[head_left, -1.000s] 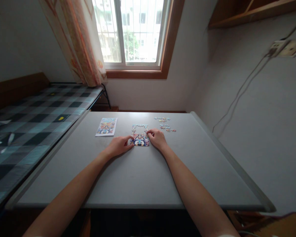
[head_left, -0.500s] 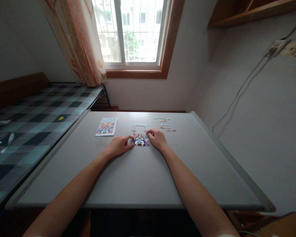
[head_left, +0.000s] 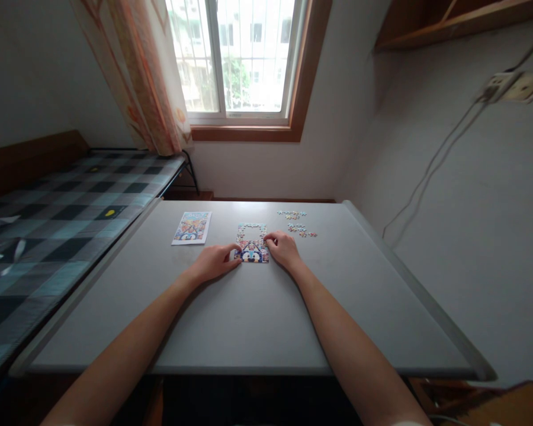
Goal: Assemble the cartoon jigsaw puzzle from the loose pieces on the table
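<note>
A partly assembled jigsaw puzzle (head_left: 253, 253) lies flat on the table. Its lower half is filled with a colourful cartoon picture; the upper half is a frame of pieces around a bare gap. At the puzzle's lower left edge rests my left hand (head_left: 213, 261), thumb and forefinger apart and touching the border. My right hand (head_left: 283, 247) is at the right edge, its fingers curled and bunched against the side. Whatever may be between those fingertips is too small to make out.
Loose puzzle pieces (head_left: 297, 228) lie beyond my right hand, with another cluster of pieces (head_left: 292, 213) farther back. A printed picture sheet (head_left: 192, 228) is at the left on the white table (head_left: 249, 319). A bed (head_left: 80, 201) stands along the left side.
</note>
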Action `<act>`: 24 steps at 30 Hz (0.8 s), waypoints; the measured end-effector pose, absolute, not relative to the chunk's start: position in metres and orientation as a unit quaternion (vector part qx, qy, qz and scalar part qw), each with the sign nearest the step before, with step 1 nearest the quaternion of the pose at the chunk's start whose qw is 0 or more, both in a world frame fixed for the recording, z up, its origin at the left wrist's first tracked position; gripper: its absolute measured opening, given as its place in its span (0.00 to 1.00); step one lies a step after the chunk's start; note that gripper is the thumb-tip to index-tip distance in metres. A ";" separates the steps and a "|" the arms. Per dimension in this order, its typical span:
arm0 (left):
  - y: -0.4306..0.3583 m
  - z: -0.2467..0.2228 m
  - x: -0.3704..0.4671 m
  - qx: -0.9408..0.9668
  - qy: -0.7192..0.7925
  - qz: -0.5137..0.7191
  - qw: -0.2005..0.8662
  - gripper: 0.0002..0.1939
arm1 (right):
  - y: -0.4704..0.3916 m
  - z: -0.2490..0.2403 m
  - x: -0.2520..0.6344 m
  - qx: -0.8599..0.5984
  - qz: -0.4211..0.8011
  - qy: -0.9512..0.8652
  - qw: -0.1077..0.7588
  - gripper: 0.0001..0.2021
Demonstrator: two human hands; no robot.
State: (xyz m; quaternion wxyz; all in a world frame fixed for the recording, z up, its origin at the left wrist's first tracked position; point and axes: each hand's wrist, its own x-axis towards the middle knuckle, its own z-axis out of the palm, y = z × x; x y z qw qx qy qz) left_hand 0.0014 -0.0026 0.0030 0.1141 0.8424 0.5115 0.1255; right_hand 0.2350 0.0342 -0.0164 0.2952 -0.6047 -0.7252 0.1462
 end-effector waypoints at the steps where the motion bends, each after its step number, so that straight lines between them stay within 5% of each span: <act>1: -0.003 0.003 0.001 0.843 0.511 0.127 0.114 0.17 | 0.034 -0.016 0.235 -0.604 0.146 -0.726 0.296 0.12; 24: -0.003 0.003 0.001 0.840 0.512 0.128 0.121 0.16 | 0.035 -0.017 0.236 -0.600 0.140 -0.730 0.296 0.12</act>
